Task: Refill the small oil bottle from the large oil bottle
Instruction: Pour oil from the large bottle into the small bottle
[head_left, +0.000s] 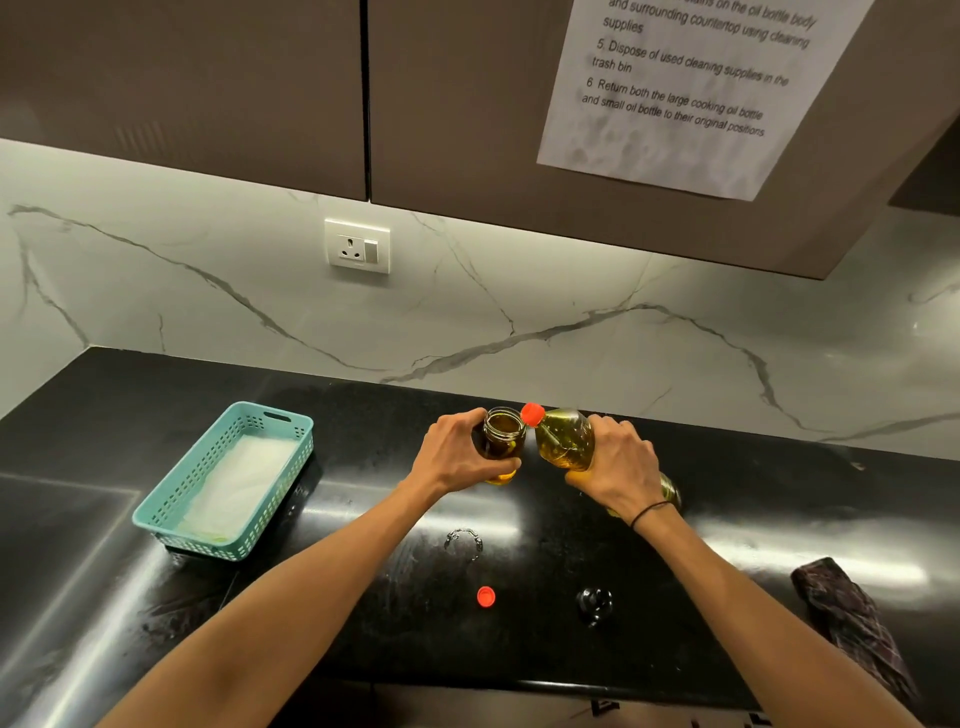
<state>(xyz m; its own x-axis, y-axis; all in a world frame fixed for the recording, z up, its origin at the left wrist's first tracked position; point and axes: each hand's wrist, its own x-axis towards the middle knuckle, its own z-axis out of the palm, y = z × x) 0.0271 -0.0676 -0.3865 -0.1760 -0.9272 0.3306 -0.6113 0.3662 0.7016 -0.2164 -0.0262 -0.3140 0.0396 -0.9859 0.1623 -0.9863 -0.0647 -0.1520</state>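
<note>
Glossy black stone countertop (363, 499) is running under a white marble-veined backsplash (519, 322), with two brown cabinet doors (208, 88) overhead. One printed paper sheet (680, 93) is hanging on the right door; its top is cut off by the frame edge, so only steps 5 and 6 are reading whole.

The left hand (457, 457) is wrapping its curled fingers around one small clear glass oil bottle (503, 441), which is standing open-mouthed on the counter with dark amber oil inside; the hand is hiding most of the bottle's left side and base. The right hand (618, 467) is gripping one large clear plastic oil bottle (566, 441) of yellow oil, tilted so its red-collared neck (532, 414) is touching the small bottle's rim. The large bottle's lower end is mostly hidden behind the right wrist, which is wearing one thin black band (649, 512). Whether oil is flowing is hard to make out.

Nearer the person, one small round red cap (485, 596) and one shiny black cap (595, 603) are lying apart on the counter; the black one's shape is hard to read against the dark stone. One wet ring mark (464, 540) is glinting between the forearms. One teal perforated plastic basket (228, 483) holding white folded cloth or paper is sitting at left. One dark patterned cloth (852, 618) is lying at the right, partly cut off. One white wall socket (357, 245) is showing on the backsplash.
</note>
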